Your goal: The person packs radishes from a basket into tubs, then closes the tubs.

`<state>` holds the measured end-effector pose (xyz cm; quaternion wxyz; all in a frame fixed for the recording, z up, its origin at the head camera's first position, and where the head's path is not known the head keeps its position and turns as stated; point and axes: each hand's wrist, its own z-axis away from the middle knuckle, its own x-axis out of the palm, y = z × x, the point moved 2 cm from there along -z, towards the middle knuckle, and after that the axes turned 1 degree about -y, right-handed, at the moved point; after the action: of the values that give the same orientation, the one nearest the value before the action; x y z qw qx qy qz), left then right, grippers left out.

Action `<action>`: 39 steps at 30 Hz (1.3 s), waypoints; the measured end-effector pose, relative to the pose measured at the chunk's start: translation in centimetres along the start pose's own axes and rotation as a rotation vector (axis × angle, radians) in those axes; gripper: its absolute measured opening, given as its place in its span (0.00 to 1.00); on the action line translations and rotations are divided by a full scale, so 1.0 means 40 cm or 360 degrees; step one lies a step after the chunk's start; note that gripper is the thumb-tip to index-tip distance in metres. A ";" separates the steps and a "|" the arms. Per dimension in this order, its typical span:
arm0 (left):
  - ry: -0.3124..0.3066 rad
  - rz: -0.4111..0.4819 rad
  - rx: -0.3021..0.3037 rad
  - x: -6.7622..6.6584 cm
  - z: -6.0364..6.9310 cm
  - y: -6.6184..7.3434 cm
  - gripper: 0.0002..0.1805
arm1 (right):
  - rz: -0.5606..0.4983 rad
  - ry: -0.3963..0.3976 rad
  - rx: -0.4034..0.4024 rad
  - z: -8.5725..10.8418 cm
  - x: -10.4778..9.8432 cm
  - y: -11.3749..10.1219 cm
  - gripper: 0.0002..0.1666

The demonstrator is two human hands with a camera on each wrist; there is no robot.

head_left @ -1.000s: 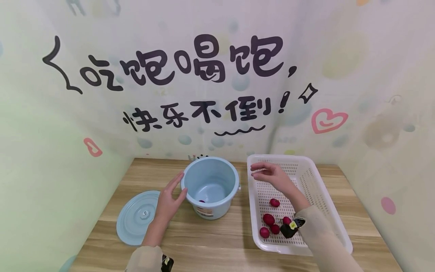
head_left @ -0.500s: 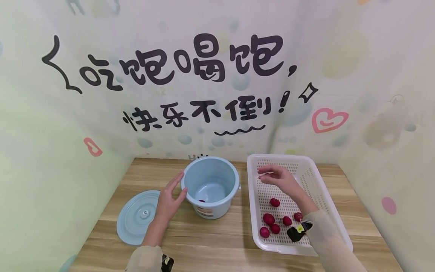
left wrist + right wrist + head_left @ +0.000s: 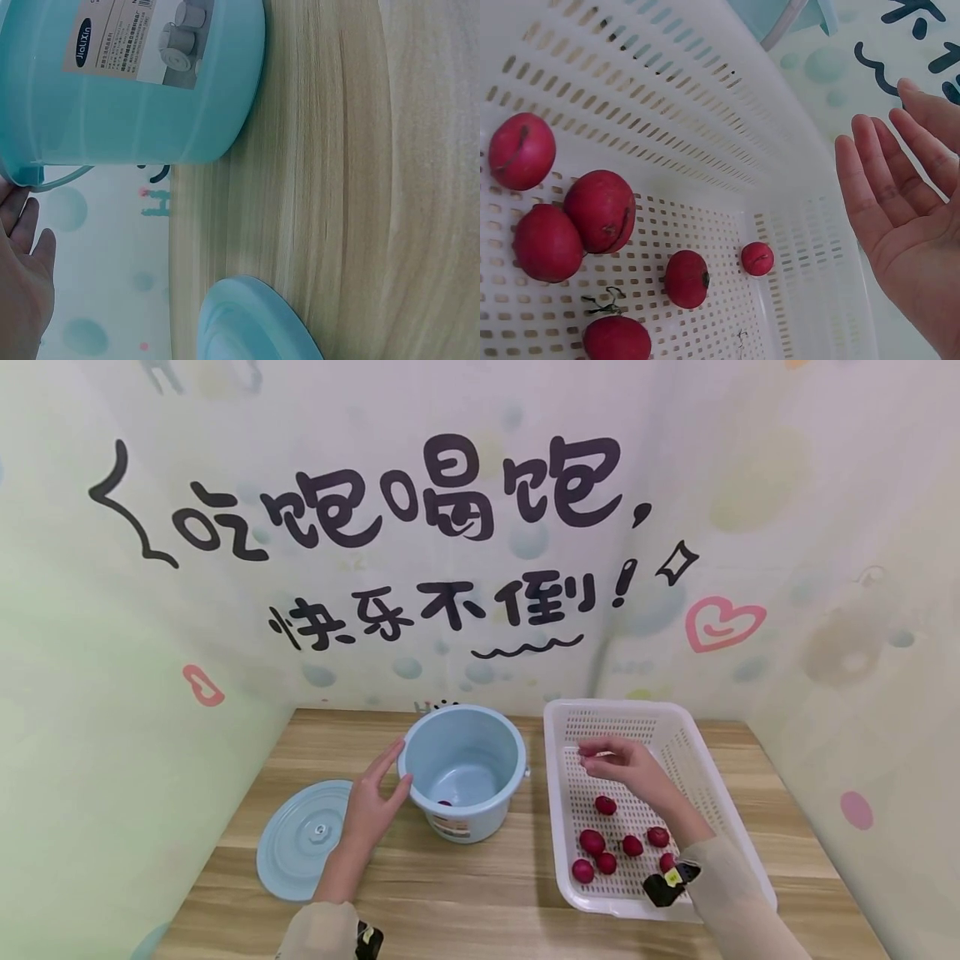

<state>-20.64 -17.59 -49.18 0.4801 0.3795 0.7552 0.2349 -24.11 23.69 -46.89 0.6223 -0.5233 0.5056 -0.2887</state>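
Note:
My left hand (image 3: pixel 372 802) rests with extended fingers against the left rim of a light blue bucket (image 3: pixel 489 820). In the left wrist view, its fingertips meet the bucket's edge near the handle (image 3: pixel 69 178). A bit of a dark red radish (image 3: pixel 446 802) shows low inside the bucket. Over the white perforated basket (image 3: pixel 558 852) hovers my right hand (image 3: pixel 633 770), fingers loosely extended. The right wrist view shows nothing in that palm. Several red radishes (image 3: pixel 600 210) lie on the basket floor, mostly toward its near end, below the right hand.
A round light blue lid (image 3: pixel 303 843) lies flat on the wooden table (image 3: pixel 480 902), left of the bucket. Behind the table hangs a printed wall sheet (image 3: pixel 480 677). Stem bits (image 3: pixel 607 301) lie in the basket.
My right hand has moved right and slightly nearer over the basket, uncovering more radishes at the near end. My left hand stays at the bucket rim.

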 end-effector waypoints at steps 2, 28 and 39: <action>-0.0003 -0.0001 -0.0011 0.000 0.000 0.001 0.30 | 0.0001 0.0012 0.0022 0.009 0.000 0.007 0.23; 0.0022 0.0021 0.0034 -0.001 0.000 0.002 0.29 | 0.0025 -0.0273 0.0332 0.011 -0.030 0.171 0.27; 0.0013 0.0005 0.0007 0.000 -0.001 0.003 0.30 | -0.0294 -0.0972 0.0470 0.037 -0.001 0.189 0.26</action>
<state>-20.63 -17.53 -49.09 0.4760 0.3807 0.7570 0.2355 -24.03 26.40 -54.12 0.7850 -0.5334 0.1994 -0.2440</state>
